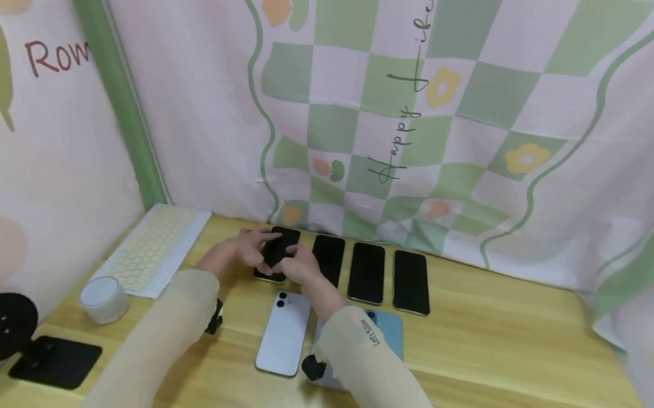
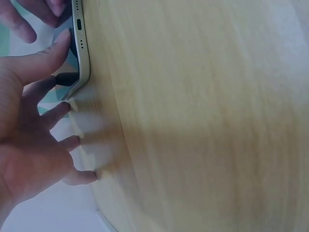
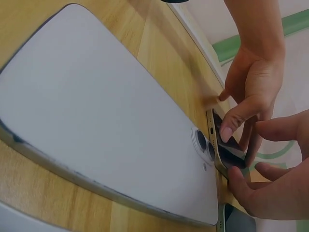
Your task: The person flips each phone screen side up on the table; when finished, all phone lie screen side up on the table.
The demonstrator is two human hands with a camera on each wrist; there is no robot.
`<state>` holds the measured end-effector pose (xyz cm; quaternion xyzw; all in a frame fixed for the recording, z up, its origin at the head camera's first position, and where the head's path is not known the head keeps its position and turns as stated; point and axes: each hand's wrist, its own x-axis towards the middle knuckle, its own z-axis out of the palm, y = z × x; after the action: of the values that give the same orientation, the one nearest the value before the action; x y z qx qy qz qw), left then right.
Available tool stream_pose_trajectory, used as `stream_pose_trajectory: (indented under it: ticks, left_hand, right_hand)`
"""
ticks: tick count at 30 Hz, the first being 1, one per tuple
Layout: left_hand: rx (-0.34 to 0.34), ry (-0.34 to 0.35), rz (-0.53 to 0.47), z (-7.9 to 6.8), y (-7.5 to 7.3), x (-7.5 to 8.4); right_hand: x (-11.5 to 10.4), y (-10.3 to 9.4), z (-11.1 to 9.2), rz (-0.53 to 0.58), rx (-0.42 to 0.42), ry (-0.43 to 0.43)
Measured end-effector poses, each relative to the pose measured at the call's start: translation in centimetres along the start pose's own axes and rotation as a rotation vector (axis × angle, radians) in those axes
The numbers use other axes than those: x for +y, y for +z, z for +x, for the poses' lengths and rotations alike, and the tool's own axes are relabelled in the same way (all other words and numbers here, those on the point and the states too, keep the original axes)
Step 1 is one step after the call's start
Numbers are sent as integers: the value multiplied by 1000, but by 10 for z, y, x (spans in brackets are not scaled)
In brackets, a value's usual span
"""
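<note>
A black-screened phone (image 1: 281, 248) lies face up on the table, the leftmost in a row of dark phones. My left hand (image 1: 248, 247) reaches over its left side; in the left wrist view the thumb (image 2: 60, 48) is at the screen near the charging-port end, while several spread fingertips rest on the wood beside it. From the right comes my right hand (image 1: 301, 266). In the right wrist view its thumb (image 3: 240, 186) is at the phone's near corner, and a forefinger (image 3: 277, 129) stands apart from it above the screen.
Three more dark phones (image 1: 367, 272) continue the row rightward. Nearer lie a white phone (image 1: 283, 337), back up, and a blue phone (image 1: 391, 328) partly under my right forearm. A keyboard (image 1: 148, 245), a white round container (image 1: 103, 300) and a black stand (image 1: 56, 361) are at left. A curtain (image 1: 379, 100) hangs behind.
</note>
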<state>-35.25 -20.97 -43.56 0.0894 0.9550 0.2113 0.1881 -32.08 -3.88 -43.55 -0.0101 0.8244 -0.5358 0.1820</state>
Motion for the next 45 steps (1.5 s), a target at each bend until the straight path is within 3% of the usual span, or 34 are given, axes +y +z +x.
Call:
stream_pose_trajectory:
  ticks: [8,11,16,19,21,25,30,33,36,45]
  left_hand:
    - [14,55,5,2,0,-2]
    - [39,78,-51,1,0,-5]
    - [234,122,-75,0,7,8]
    - [358,211,7,0,19,31]
    - [373,293,54,-2,29,51]
    - [291,391,113,-16,51,92]
    - [197,422,278,-36,88,134]
    - [159,452,376,-46,106,145]
    - [106,481,414,-53,120,153]
    - [52,430,404,-55,121,168]
  right_hand:
    - [4,-22,-12,-37,14,-46]
    - [7,-36,-20,-108,13,-104]
    - [22,-69,-40,-348,-16,-254]
    - [34,-92,-54,-499,-51,-365]
    - [43,-107,-63,-600,-77,-456]
    - [62,-131,-81,-766,-116,-604]
    - [94,-153,-113,-896,-153,-650]
    - [111,-155,-133,-912,-145,-684]
    - [124,-155,-152,-902,-151,-676]
    - [135,-162,-177,-824,-149,-533]
